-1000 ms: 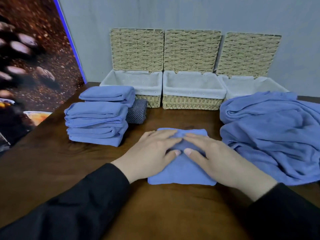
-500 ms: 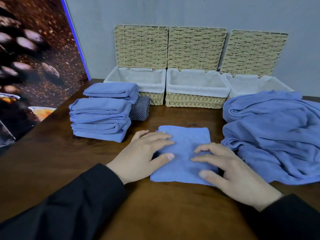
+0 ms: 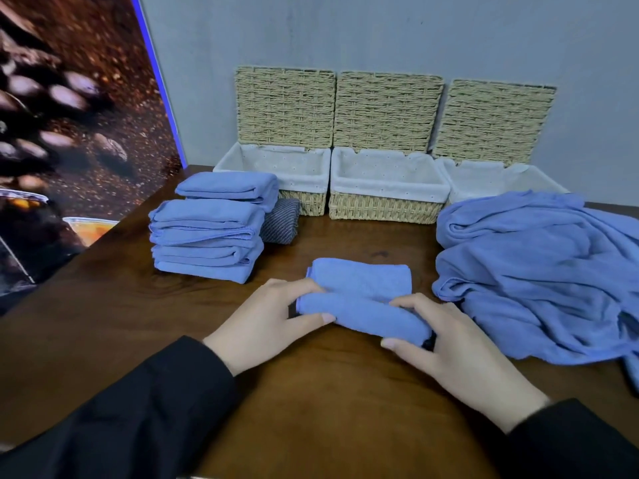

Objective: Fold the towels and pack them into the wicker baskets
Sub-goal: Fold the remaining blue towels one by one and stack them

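Note:
A small blue towel [image 3: 363,288] lies on the wooden table [image 3: 328,409] in front of me, its near edge rolled up into a fold. My left hand [image 3: 266,319] grips the left end of that raised edge between thumb and fingers. My right hand [image 3: 449,344] grips the right end the same way. Three wicker baskets with white liners stand open at the back: left [image 3: 304,202], middle [image 3: 383,209], right [image 3: 484,178]. All three look empty. A stack of folded blue towels [image 3: 207,233] sits at the left.
A heap of unfolded blue towels [image 3: 539,267] covers the table's right side, partly hiding the right basket. A dark striped folded cloth [image 3: 280,221] lies between the stack and the left basket. The basket lids lean on the grey wall. A printed panel stands at the left.
Both hands slid from pressing flat on the towel's middle to its near corners, then lifted the near edge and folded it away from me.

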{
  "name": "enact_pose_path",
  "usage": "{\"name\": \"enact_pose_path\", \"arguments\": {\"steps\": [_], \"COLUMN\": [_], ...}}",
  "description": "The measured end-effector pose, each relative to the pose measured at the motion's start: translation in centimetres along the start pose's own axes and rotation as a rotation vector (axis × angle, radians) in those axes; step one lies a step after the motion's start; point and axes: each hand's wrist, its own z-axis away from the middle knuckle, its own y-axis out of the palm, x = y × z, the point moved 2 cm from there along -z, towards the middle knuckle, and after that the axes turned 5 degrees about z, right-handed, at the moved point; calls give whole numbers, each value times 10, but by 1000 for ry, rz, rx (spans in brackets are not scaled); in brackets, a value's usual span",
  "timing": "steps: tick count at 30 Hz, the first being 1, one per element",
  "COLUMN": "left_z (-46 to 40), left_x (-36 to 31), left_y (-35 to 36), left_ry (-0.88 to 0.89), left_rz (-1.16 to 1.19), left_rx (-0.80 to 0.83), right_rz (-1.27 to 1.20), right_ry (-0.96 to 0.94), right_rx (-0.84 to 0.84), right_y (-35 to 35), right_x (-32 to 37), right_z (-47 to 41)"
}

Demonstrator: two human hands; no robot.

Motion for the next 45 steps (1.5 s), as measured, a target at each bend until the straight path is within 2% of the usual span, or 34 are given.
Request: {"name": "enact_pose_path", "arguments": {"steps": [2, 5, 9, 10, 12, 14, 15, 17, 19, 21, 24, 27, 31, 34, 37, 42, 45], "left_z": [5, 7, -12, -19, -30, -34, -35, -33, -28, -25, -22, -21, -20, -14, -9, -2, 10], "left_x": [-1, -8, -12, -10, -3, -4, -7, -14, -13, -5, 1, 4, 9, 16, 14, -5, -8], "left_y": [-3, -5, -4, -3, -2, -2, -1, 7, 17, 17, 10, 9, 6, 2, -1, -16, -26], "left_ry": [-48, -121, -242, -275, -296, -105, 42, 226, 187, 122, 122, 101, 129, 144, 146, -116, -176], "left_rz": [140, 289, 364, 299, -4, -272, -333, -415, -487, -530, -557, -541, -524, -509, -370, 303, 501], "left_rx": [-54, -100, -154, -181, -258, -314, -290, -82, 170, 284, 326, 347, 303, 236, 83, -129, -299], "right_rz": [-110, -284, -281, -192, 75, 269, 303, 241, 131, 143, 220, 224, 45, 79, 34, -375, -560], "right_ry": [34, 87, 176, 177, 83, -92, -190, -316, -256, -211, -207, -193, -147, -138, -30, 159, 204], "right_rx": [-76, -97, -168, -189, -245, -293, -305, -231, -87, 49, 183, 230, 68, -8, -24, -180, -150], "right_y": [-5, -8, -5, -4, -2, 5, 9, 17, 18, 16, 11, 12, 17, 18, 7, -3, 2], "right_x": [3, 6, -1, -3, -3, 2, 2, 0, -4, -9, -10, -11, -14, -13, -4, 21, 39], "right_z": [1, -2, -18, -24, -35, -44, -46, -45, -40, -33, -29, -32, -28, -27, -27, -34, -40]}}
